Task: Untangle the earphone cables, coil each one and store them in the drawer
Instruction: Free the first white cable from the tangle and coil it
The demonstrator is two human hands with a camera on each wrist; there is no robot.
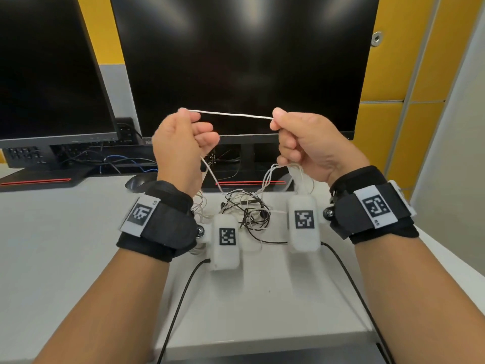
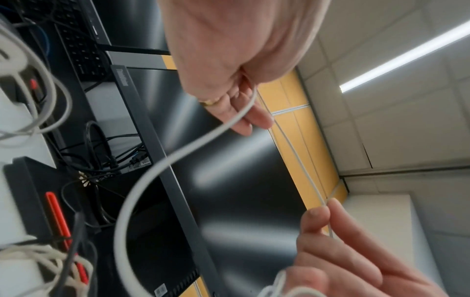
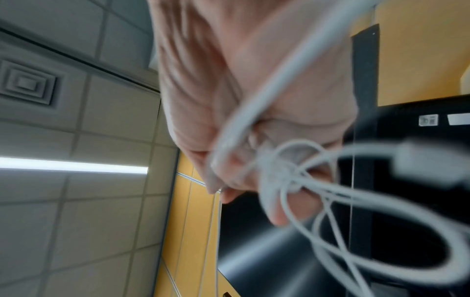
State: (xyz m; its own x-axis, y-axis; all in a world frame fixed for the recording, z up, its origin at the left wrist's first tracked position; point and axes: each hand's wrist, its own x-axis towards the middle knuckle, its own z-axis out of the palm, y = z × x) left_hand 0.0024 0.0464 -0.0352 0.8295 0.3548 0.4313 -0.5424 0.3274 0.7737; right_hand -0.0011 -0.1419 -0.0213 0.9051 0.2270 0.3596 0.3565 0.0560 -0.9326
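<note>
Both hands are raised above the white desk [image 1: 65, 245] in front of the monitor. My left hand [image 1: 191, 119] and right hand [image 1: 278, 122] each pinch a white earphone cable [image 1: 233, 115], pulled straight between them. In the left wrist view my left hand [image 2: 254, 118] grips the white cable [image 2: 157, 166], which curves down towards the desk. My right hand [image 3: 229, 180] also holds several white loops [image 3: 318, 191] that hang below the fist. A tangle of black and white cables [image 1: 246, 208] lies on the desk under the hands. No drawer shows clearly.
A large black monitor [image 1: 244, 61] stands just behind the hands, a second monitor [image 1: 47, 69] at the left. A dark mouse [image 1: 139, 183] lies at the left of the monitor base. Black wrist-camera leads [image 1: 181, 298] trail to the desk's front edge.
</note>
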